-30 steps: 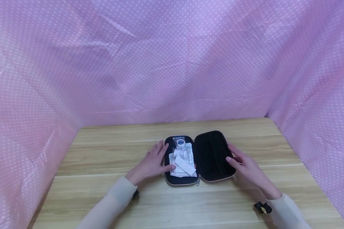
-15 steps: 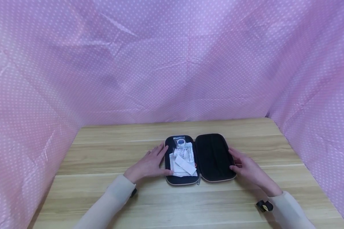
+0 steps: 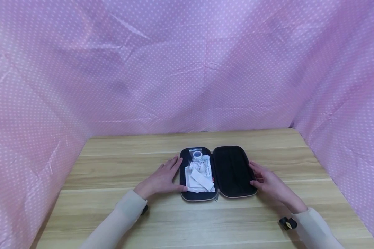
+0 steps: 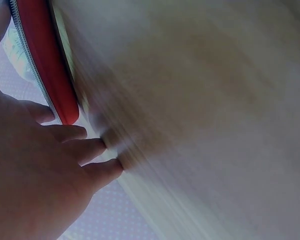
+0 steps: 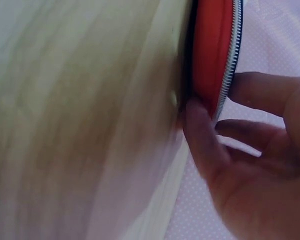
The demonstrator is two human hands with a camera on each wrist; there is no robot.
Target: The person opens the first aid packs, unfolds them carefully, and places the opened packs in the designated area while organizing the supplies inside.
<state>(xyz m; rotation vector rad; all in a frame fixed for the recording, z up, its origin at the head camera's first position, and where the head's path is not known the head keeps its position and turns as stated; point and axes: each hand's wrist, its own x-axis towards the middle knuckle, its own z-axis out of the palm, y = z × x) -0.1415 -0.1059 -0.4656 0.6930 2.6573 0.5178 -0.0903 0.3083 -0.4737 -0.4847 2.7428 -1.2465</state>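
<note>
A zippered case [image 3: 232, 173], black inside and red outside, lies spread open on the table. In its left half are a roll of tape [image 3: 197, 155] in a clear packet, white printed packets [image 3: 207, 167] and a folded white strip [image 3: 202, 180]. My left hand [image 3: 162, 178] rests at the case's left side, thumb and index finger touching the rim and the other fingers spread toward the table. My right hand [image 3: 269, 183] holds the right half's outer edge, thumb on the zipper rim [image 5: 231, 60] and a finger low against the red side.
The case lies on a light wood table [image 3: 118, 155], with a pink dotted cloth [image 3: 187, 69] hanging behind and at both sides. A metal zipper pull [image 3: 216, 197] lies at the near end of the hinge. A black band [image 3: 287, 223] sits by the right cuff.
The right half of the case has come down flat, with my right hand lowering along its edge. My left thumb has drawn back from over the packets to the left rim.
</note>
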